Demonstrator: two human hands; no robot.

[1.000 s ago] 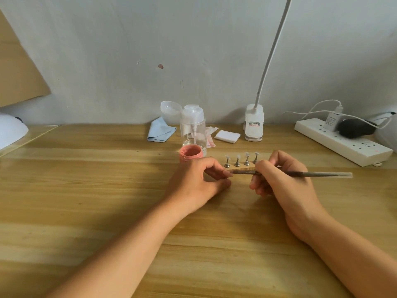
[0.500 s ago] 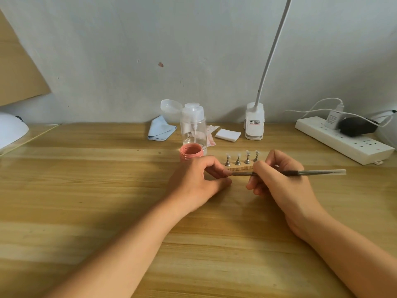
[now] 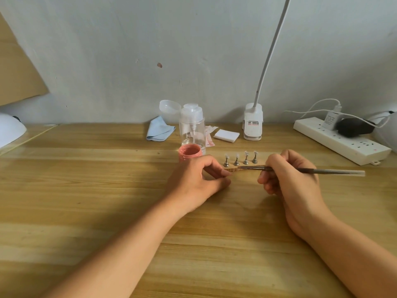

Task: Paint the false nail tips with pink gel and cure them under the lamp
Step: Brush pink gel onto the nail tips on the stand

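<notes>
Standing tips: four tips (image 3: 236,156) on four small metal stands (image 3: 246,161), upright in one row on the table (image 3: 86,190), just beyond the gap between the two hands.
Sliver: one small ridged sliver (image 3: 232,169) at the end of the left forefinger, meeting the brush's bristles; too small to tell what it is.
Brush: one brush (image 3: 311,171), nearly level, bristles pointing left, clear end cap sticking out to the right.
Right hand: one right hand (image 3: 294,181), fingers curled round the brush near its front end.
Left hand: one left hand (image 3: 193,181), fingers curled, forefinger and thumb drawn close; whether they pinch the sliver cannot be told.
Jar: one open pink jar (image 3: 190,152) just behind the left knuckles, which hide its lower part.
Bottle: one clear pump bottle (image 3: 192,125) right behind the jar, lid flipped back, base hidden by the jar.
Back row: one blue cloth (image 3: 160,131), one stack of white pads (image 3: 226,135), pink-edged wrappers (image 3: 209,139) half hidden by the bottle, and one clip lamp (image 3: 253,123) whose neck runs out of the top of the view.
Right edge: one power strip (image 3: 343,143) carrying two plugs, one white (image 3: 332,121) and one black (image 3: 354,127), the cords trailing off the edge.
Left edge: one white dome (image 3: 9,134) and one brown board (image 3: 17,72), both cut off.
</notes>
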